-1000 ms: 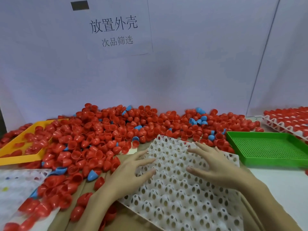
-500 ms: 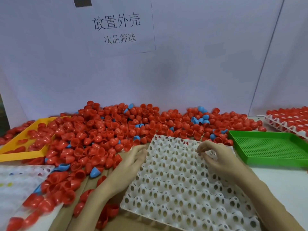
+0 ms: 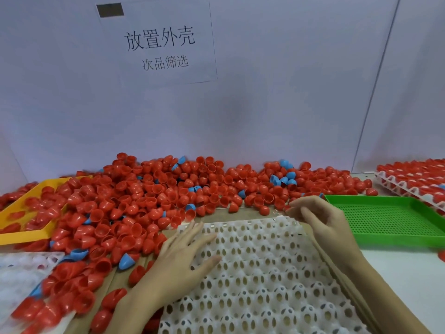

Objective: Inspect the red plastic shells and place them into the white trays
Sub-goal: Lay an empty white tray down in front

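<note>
An empty white tray [image 3: 265, 273] with rows of egg-shaped holes lies in front of me on brown cardboard. My left hand [image 3: 178, 266] rests flat on the tray's left part with its fingers spread. My right hand [image 3: 322, 222] has its fingers curled at the tray's far right corner and appears to pinch that corner. A big heap of red plastic shells [image 3: 149, 201] spreads behind and to the left of the tray. Neither hand holds a shell.
Blue shells [image 3: 284, 179] are mixed into the heap. A yellow tray [image 3: 24, 235] with red shells sits at the left and an empty green mesh tray [image 3: 390, 220] at the right. Behind the green tray is a filled white tray [image 3: 409, 186]. Another white tray [image 3: 21, 268] lies lower left.
The white tray has been turned from a slant to lie square in front of me. My right hand's fingers went from spread flat to curled at the far right corner.
</note>
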A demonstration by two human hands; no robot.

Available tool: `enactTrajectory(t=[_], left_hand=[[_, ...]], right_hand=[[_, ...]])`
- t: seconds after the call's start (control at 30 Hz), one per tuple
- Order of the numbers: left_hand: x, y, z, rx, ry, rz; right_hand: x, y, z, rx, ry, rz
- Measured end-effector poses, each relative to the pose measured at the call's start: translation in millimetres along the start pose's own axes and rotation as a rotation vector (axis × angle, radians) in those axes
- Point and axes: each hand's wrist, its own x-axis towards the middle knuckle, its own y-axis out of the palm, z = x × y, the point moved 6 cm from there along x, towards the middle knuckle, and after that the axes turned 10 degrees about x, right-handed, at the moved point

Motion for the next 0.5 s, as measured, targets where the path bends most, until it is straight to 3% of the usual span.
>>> enactTrajectory(t=[0.13,0.23,0.33,0.5], left_hand=[[0,-10,5,0.024,-0.019,-0.047],[2,-22,5,-0.087,-0.059,-0.14],[39,-50,0,-0.066,-0.074,-0.297],[136,-70,-12,0.264,-0.059,-0.214]], right_hand=[[-3,12,-16,-0.305,0.078,0.177],[-7,20,-25,-0.585,0.087,0.261],[-4,21,-25,-0.53,0.058,0.238],[-6,20,-19,-0.488,-0.007,0.203]])
